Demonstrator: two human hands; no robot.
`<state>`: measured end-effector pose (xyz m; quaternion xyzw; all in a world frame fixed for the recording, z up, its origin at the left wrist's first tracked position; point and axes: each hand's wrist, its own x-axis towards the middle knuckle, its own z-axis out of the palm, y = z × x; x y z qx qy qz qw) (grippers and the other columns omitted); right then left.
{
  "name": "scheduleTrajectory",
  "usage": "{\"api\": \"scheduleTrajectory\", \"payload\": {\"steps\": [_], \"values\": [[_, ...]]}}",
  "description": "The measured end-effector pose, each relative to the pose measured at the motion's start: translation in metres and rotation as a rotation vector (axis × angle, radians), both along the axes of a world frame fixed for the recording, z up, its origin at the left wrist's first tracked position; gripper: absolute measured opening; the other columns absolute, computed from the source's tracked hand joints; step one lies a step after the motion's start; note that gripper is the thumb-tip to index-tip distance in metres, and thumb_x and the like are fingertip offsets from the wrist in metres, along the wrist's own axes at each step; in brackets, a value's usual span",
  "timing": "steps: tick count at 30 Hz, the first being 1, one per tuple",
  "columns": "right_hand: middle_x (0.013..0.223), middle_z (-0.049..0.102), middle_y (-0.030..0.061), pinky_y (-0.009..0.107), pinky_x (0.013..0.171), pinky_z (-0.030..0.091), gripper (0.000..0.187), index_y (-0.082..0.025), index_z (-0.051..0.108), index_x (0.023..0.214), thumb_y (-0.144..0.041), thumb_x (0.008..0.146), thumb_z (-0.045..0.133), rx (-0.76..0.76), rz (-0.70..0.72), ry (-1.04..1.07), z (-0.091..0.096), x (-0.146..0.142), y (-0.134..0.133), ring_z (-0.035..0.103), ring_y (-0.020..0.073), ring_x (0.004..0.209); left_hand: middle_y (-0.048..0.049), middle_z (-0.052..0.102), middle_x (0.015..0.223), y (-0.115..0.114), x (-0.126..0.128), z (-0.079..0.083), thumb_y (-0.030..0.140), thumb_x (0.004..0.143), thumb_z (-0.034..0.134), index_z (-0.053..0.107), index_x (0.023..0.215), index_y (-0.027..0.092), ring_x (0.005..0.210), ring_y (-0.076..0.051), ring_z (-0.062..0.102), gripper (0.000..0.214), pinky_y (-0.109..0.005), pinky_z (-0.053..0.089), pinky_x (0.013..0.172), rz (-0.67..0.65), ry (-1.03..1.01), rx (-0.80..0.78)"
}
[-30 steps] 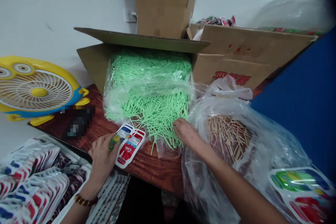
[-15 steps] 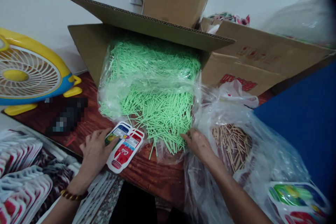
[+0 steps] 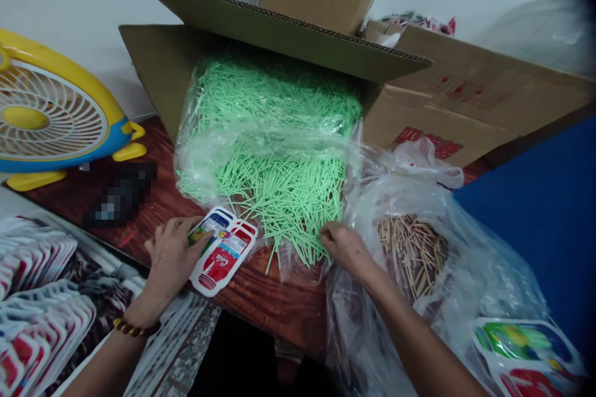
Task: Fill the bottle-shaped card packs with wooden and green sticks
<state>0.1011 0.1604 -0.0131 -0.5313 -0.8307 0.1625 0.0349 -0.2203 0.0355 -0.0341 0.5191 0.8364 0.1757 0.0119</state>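
Observation:
My left hand (image 3: 173, 254) rests on a printed bottle-shaped card pack (image 3: 223, 251) lying on the wooden table (image 3: 261, 298), thumb and fingers closed on its left side. My right hand (image 3: 342, 245) is pinched shut at the lower right edge of a heap of green sticks (image 3: 274, 161), which spill from a clear plastic bag in an open cardboard box (image 3: 261, 31). What the right fingers hold is hidden. A second clear bag of tan wooden sticks (image 3: 412, 248) sits just right of that hand.
A yellow and blue desk fan (image 3: 51, 118) stands at the left. Stacks of printed card packs (image 3: 41, 298) fill the lower left; more packs (image 3: 526, 347) lie lower right. More cardboard boxes (image 3: 465, 99) stand behind, and a blue panel (image 3: 544, 223) at right.
The view has shifted closer and lower on the box. My right hand drew back slightly toward the front edge of the green sticks and closed. My left hand stays on the card pack.

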Motion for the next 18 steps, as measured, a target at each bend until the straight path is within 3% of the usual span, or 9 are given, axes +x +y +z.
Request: {"api": "scheduleTrajectory", "payload": {"steps": [4, 7, 13, 18], "values": [[0.102, 0.061, 0.0126, 0.032, 0.079, 0.039, 0.029, -0.015, 0.063, 0.098, -0.04, 0.083, 0.059, 0.112, 0.122, -0.173, 0.007, -0.009, -0.012, 0.055, 0.026, 0.096, -0.0134, 0.061, 0.112, 0.003, -0.004, 0.001, 0.046, 0.087, 0.049, 0.064, 0.114, 0.021, 0.104, -0.037, 0.052, 0.04, -0.048, 0.041, 0.081, -0.02, -0.041, -0.052], [0.104, 0.059, 0.0153, 0.038, 0.084, 0.037, 0.028, -0.012, 0.062, 0.098, -0.034, 0.08, 0.061, 0.156, 0.133, -0.287, 0.005, -0.021, -0.016, 0.052, 0.0305, 0.1, -0.0145, 0.06, 0.113, 0.005, -0.006, 0.0, 0.048, 0.086, 0.049, 0.062, 0.115, 0.021, 0.105, -0.038, 0.052, 0.042, -0.05, 0.041, 0.079, -0.026, -0.037, -0.081], [0.104, 0.06, 0.0198, 0.042, 0.089, 0.031, 0.022, -0.009, 0.061, 0.097, -0.012, 0.086, 0.042, 0.096, 0.1, -0.166, -0.01, -0.028, -0.013, 0.05, 0.0309, 0.104, -0.0149, 0.062, 0.112, 0.004, -0.006, -0.001, 0.045, 0.084, 0.053, 0.059, 0.11, 0.02, 0.107, -0.036, 0.054, 0.037, -0.048, 0.04, 0.083, -0.02, -0.078, -0.012], [0.093, 0.064, 0.0162, 0.035, 0.077, 0.036, 0.017, -0.012, 0.058, 0.089, -0.017, 0.088, 0.042, -0.025, 0.011, 0.019, -0.012, -0.016, 0.002, 0.056, 0.0248, 0.088, -0.0117, 0.067, 0.109, 0.007, -0.015, -0.002, 0.041, 0.08, 0.056, 0.059, 0.103, 0.02, 0.105, -0.035, 0.058, 0.031, -0.046, 0.041, 0.086, 0.018, -0.221, 0.046]]}}
